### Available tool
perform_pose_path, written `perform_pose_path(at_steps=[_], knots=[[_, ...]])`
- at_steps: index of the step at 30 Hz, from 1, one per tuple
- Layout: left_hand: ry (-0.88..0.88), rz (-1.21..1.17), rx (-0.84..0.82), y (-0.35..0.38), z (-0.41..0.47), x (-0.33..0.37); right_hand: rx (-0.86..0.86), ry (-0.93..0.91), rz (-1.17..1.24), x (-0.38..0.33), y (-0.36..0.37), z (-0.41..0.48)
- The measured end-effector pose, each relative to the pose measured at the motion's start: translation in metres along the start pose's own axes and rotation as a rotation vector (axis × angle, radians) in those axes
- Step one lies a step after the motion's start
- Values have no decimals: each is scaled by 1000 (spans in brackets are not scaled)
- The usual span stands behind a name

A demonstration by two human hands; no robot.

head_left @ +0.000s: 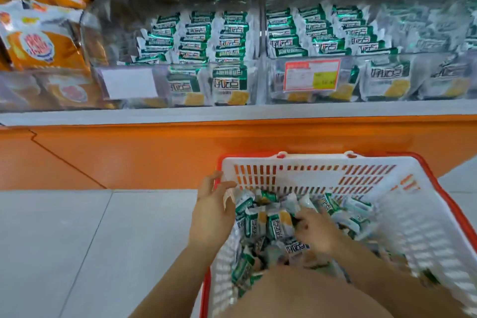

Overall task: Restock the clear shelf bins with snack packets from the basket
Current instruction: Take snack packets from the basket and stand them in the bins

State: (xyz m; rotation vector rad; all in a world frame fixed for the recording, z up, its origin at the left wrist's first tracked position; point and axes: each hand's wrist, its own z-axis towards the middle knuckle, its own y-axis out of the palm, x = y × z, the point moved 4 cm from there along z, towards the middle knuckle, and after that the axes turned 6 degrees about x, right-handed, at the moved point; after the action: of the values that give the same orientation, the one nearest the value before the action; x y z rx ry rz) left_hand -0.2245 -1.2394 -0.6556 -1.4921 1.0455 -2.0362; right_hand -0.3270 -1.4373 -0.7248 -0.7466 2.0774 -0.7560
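- Inside the basket (309, 176), at its middle, the right hand (318, 230) is lowered into the heap of packets (280, 226); its fingers are curled and clamped on packets at the top of the heap, presumably so that several can be lifted at once.
- At the basket's left front corner, the left hand (212, 210) is laid across the rim with its fingers apart and fairly straight; nothing is seen clamped in it. It is judged to be placed there to steady the basket or to receive what is gathered.
- The packets to be shelved are all found within the basket, piled loose across its floor and leaning against its right wall; none is seen carried towards the shelf yet.
- Above and beyond the basket, the clear bins (240, 62) are seen already holding upright rows of the same green and white packets (229, 33), faced forward so that the fronts can be read.
- Above the basket, on the front of the right bin, a red price tag (312, 75) is fixed; up and to the left of the basket, a blank white card (129, 82) is fixed on the front of the left bin.
- Far up and left of the basket, orange bags (46, 51) are kept in a separate section.
- Just beyond the basket, an orange shelf base (180, 152) is seen, so that a short reach upward is judged enough for the next move.
- At the basket's near edge, a knee (296, 294) is pressed close, likely to keep the load within reach.
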Motion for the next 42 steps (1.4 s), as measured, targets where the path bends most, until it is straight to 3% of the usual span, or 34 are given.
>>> perform_pose_path(at_steps=[5, 14, 20, 24, 27, 29, 33, 42], knots=[[40, 63, -10, 6, 4, -1, 171, 93, 88, 11, 28, 16], [54, 91, 14, 6, 5, 0, 166, 239, 147, -2, 26, 26], [65, 113, -8, 7, 4, -3, 141, 91, 246, -31, -23, 8], [147, 185, 24, 1, 1, 6, 30, -37, 110, -70, -74, -13], [154, -85, -25, -19, 5, 40, 43, -180, 25, -105, -122, -41], [94, -328, -181, -36, 7, 71, 77, -259, -1, -122, -149, -64], [87, -575, -214, -69, 13, 125, 202, -362, 138, -133, -189, -105], [440, -178, -86, -117, 52, 210, 759, -603, 403, -133, -243, -137]])
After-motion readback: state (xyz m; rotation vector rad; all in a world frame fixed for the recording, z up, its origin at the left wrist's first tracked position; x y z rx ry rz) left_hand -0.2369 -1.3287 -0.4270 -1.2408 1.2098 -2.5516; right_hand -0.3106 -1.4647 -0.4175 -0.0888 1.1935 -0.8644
